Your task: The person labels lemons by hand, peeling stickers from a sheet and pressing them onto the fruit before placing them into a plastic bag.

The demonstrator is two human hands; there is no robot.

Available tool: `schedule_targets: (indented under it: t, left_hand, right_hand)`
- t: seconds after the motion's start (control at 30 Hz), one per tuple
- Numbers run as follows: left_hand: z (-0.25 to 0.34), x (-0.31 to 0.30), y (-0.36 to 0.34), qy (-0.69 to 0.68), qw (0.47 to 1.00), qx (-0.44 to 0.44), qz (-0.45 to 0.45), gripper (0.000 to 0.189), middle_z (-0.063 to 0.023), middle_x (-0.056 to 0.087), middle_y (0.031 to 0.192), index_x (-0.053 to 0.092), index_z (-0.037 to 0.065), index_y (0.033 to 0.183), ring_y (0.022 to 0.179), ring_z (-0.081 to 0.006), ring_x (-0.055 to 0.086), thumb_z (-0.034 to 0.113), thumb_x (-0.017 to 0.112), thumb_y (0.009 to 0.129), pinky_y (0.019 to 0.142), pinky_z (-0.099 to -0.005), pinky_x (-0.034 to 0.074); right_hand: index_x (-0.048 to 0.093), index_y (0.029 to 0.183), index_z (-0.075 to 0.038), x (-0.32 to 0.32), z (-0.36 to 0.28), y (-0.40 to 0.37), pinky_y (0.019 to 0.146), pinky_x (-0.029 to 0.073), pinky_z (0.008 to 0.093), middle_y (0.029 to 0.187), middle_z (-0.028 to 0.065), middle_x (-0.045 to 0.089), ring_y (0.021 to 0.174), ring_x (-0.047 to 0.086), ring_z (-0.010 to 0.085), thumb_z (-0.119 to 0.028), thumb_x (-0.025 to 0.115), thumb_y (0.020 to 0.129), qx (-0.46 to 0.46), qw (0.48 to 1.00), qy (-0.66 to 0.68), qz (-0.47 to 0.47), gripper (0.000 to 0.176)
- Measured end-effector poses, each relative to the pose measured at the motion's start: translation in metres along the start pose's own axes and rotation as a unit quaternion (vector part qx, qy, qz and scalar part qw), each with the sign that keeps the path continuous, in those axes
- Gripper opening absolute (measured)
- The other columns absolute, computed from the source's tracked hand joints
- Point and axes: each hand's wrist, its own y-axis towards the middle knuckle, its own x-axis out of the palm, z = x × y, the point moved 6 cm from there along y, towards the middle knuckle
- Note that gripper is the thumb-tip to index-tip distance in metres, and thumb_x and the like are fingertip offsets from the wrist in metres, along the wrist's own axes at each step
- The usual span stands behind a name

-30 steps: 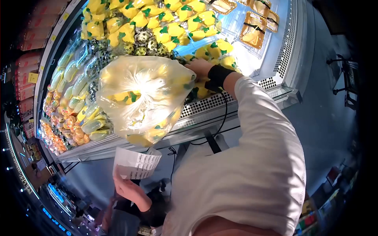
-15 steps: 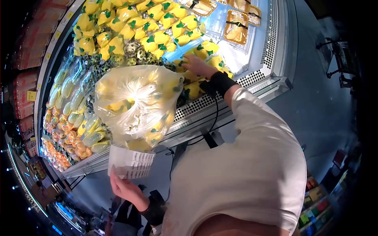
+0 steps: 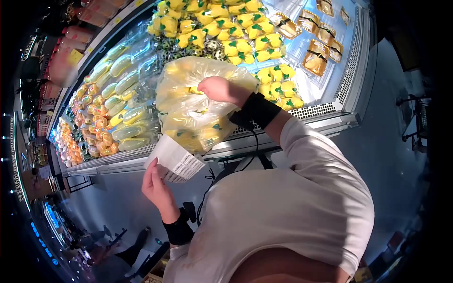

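A large translucent plastic bag (image 3: 186, 111) with yellow, green-marked packs inside lies on the near edge of the chilled display. My right hand (image 3: 219, 89) is over its middle, fingers curled against the gathered plastic; the fingertips are partly hidden. Below the bag, my left hand (image 3: 158, 186) pinches a white sheet of printed labels (image 3: 181, 162) by its left edge. The sheet's upper end reaches the bag's lower side. Rows of yellow packs with green tops (image 3: 278, 87) lie just right of the bag and behind it.
Wrapped long green vegetables (image 3: 125, 85) and orange round produce (image 3: 99, 122) fill the display's left side. Brown-rimmed trays (image 3: 316, 56) sit at the right. A perforated metal edge (image 3: 316, 111) borders the front. A cable hangs from my right wrist. A cart (image 3: 415, 118) stands far right.
My right hand has moved left from the yellow packs onto the bag. My left hand still holds the label sheet, now tilted more. The whole view has shifted.
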Motion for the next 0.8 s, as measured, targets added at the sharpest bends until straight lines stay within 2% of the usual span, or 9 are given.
schedule_targets:
  t: [0.13, 0.27, 0.37, 0.47, 0.53, 0.63, 0.67, 0.73, 0.8]
  left_hand:
    - [-0.009, -0.025, -0.006, -0.015, 0.999, 0.027, -0.008, 0.026, -0.0038, 0.062, 0.094, 0.065, -0.004, 0.108, 0.077, -0.0062, 0.05, 0.012, 0.051, 0.094, 0.066, -0.0188, 0.038]
    - [-0.017, -0.05, -0.016, -0.026, 1.0, -0.004, 0.015, 0.026, -0.0072, 0.063, 0.099, 0.065, -0.005, 0.108, 0.088, -0.0111, 0.055, 0.011, 0.05, 0.094, 0.075, -0.0222, 0.042]
    - [-0.013, -0.067, -0.023, -0.064, 0.997, 0.018, 0.033, 0.026, -0.008, 0.063, 0.1, 0.064, -0.005, 0.109, 0.089, -0.0123, 0.055, 0.011, 0.049, 0.095, 0.077, -0.0234, 0.043]
    - [-0.025, -0.089, -0.029, -0.087, 0.995, 0.016, 0.049, 0.027, -0.01, 0.062, 0.103, 0.062, -0.006, 0.11, 0.093, -0.015, 0.056, 0.012, 0.048, 0.095, 0.082, -0.0257, 0.044]
    - [-0.032, -0.104, -0.029, -0.098, 0.994, 0.026, 0.047, 0.028, -0.0112, 0.061, 0.105, 0.062, -0.006, 0.111, 0.095, -0.0165, 0.057, 0.013, 0.048, 0.095, 0.084, -0.0271, 0.045]
    - [-0.04, -0.129, -0.031, -0.118, 0.991, 0.027, 0.062, 0.028, -0.0129, 0.061, 0.107, 0.061, -0.007, 0.11, 0.098, -0.0189, 0.057, 0.013, 0.048, 0.095, 0.089, -0.0292, 0.045]
    - [-0.042, -0.139, -0.033, -0.111, 0.99, 0.034, 0.075, 0.028, -0.0133, 0.061, 0.107, 0.061, -0.007, 0.11, 0.098, -0.0193, 0.057, 0.014, 0.049, 0.095, 0.089, -0.0296, 0.045]
    - [-0.04, -0.151, -0.033, -0.104, 0.99, 0.047, 0.084, 0.028, -0.0138, 0.061, 0.108, 0.061, -0.006, 0.11, 0.099, -0.0197, 0.056, 0.014, 0.049, 0.095, 0.089, -0.03, 0.045]
    - [-0.038, -0.163, -0.041, -0.1, 0.987, 0.014, 0.127, 0.028, -0.0142, 0.06, 0.109, 0.06, -0.006, 0.111, 0.101, -0.02, 0.055, 0.015, 0.049, 0.095, 0.09, -0.0307, 0.045]
  right_hand:
    - [0.065, 0.096, -0.002, 0.044, -0.024, 0.026, 0.074, 0.05, 0.0423, 0.09, 0.0223, 0.062, 0.083, 0.062, 0.0379, -0.006, 0.06, 0.075, -0.048, 0.97, -0.179, -0.157, 0.022]
    - [0.063, 0.101, 0.0, 0.057, -0.044, 0.023, 0.073, 0.051, 0.0437, 0.096, 0.0209, 0.063, 0.089, 0.062, 0.0362, -0.008, 0.06, 0.075, -0.045, 0.97, -0.18, -0.159, 0.027]
    - [0.063, 0.105, -0.005, 0.044, -0.058, 0.023, 0.075, 0.048, 0.0472, 0.11, 0.0137, 0.06, 0.105, 0.056, 0.0319, -0.018, 0.065, 0.075, 0.067, 0.951, -0.296, -0.06, 0.033]
    - [0.065, 0.102, -0.008, 0.04, -0.045, 0.037, 0.078, 0.045, 0.0486, 0.11, 0.0121, 0.061, 0.102, 0.058, 0.0288, -0.023, 0.066, 0.075, 0.177, 0.936, -0.303, -0.003, 0.03]
    - [0.068, 0.102, -0.01, 0.048, -0.013, 0.054, 0.077, 0.046, 0.0446, 0.108, 0.0083, 0.065, 0.098, 0.061, 0.027, -0.024, 0.063, 0.078, 0.275, 0.904, -0.324, -0.055, 0.028]
    - [0.069, 0.104, -0.012, 0.114, 0.088, 0.076, 0.076, 0.049, 0.039, 0.11, 0.0072, 0.067, 0.096, 0.064, 0.0222, -0.019, 0.061, 0.081, 0.339, 0.815, -0.393, -0.258, 0.026]
    - [0.069, 0.104, -0.012, 0.107, 0.072, 0.067, 0.076, 0.049, 0.039, 0.11, 0.0072, 0.067, 0.096, 0.064, 0.0222, -0.019, 0.061, 0.081, 0.343, 0.816, -0.391, -0.253, 0.026]
    - [0.072, 0.097, -0.013, 0.064, 0.014, 0.042, 0.07, 0.051, 0.0338, 0.1, 0.0064, 0.07, 0.09, 0.067, 0.0215, -0.019, 0.06, 0.082, 0.381, 0.886, -0.264, -0.008, 0.02]
    - [0.072, 0.1, -0.014, 0.059, 0.004, 0.04, 0.071, 0.051, 0.0339, 0.1, 0.0076, 0.07, 0.093, 0.067, 0.022, -0.019, 0.06, 0.081, 0.388, 0.885, -0.257, -0.012, 0.022]
